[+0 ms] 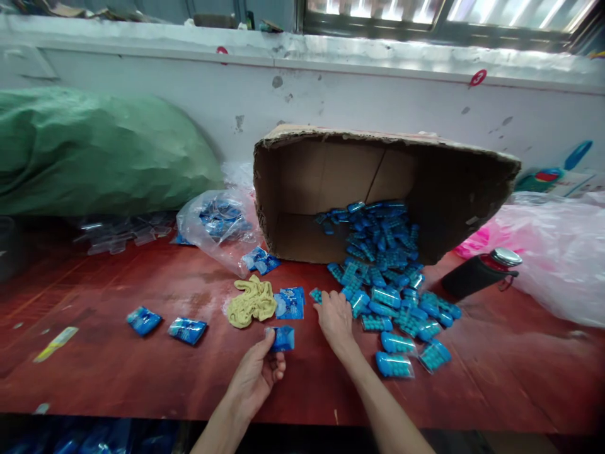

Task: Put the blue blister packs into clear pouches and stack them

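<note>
My left hand pinches a small blue packet between thumb and fingers, just above the red table. My right hand reaches to the left edge of a heap of small blue-capped containers filled with turquoise beads. Its fingers are closed around one bead container, partly hidden by the hand. Between the hands and beyond them lie flat blue packets and a crumpled yellow-green cloth. Two filled blue packets rest on the table to the left.
A cardboard box lies on its side, bead containers spilling from it. A black bottle leans at right beside pink and clear plastic bags. At left are a large green sack, a clear bag of blue packets and a yellow cutter.
</note>
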Motion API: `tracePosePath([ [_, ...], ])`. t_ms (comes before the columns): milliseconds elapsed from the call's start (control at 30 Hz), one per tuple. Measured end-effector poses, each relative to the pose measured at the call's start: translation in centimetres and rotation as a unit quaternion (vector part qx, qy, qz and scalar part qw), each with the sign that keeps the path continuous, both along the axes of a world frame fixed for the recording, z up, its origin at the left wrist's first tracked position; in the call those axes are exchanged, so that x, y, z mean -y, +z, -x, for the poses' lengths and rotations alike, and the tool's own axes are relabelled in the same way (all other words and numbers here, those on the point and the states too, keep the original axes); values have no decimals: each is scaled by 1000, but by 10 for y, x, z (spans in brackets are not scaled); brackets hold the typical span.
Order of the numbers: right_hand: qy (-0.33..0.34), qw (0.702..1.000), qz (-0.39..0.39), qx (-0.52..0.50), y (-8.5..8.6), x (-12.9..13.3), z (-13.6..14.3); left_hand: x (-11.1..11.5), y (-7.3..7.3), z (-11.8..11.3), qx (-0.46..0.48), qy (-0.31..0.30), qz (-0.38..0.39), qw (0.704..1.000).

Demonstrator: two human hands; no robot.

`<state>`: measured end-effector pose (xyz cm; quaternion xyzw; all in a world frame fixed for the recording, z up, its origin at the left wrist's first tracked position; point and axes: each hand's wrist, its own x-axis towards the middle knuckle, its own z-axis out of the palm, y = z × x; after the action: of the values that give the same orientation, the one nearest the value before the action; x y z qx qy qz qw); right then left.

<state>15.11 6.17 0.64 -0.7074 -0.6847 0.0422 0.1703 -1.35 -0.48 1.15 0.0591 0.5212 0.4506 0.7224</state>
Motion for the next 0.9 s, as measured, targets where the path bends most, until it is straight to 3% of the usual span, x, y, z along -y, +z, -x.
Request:
tracePosePath([
  [167, 42, 999, 3, -23, -8, 18, -3, -2, 0, 3, -3, 11, 33, 999],
  [233, 63, 993, -15, -100, -5, 31, -3, -3, -3, 2, -10, 18, 39, 999],
  [333, 91, 960, -60, -257, 4, 51, -1, -3, -7, 0, -22, 23, 35, 999],
  [400, 120, 946, -70, -294, 11, 63, 2, -4, -7, -1, -25, 22, 25, 999],
  [667, 214, 946, -93, -226, 13, 75, 6, -3, 0, -1, -33, 17, -8, 999],
  [900, 240, 944, -129, -187, 15, 76, 1, -5, 1, 4, -27, -8, -52, 998],
])
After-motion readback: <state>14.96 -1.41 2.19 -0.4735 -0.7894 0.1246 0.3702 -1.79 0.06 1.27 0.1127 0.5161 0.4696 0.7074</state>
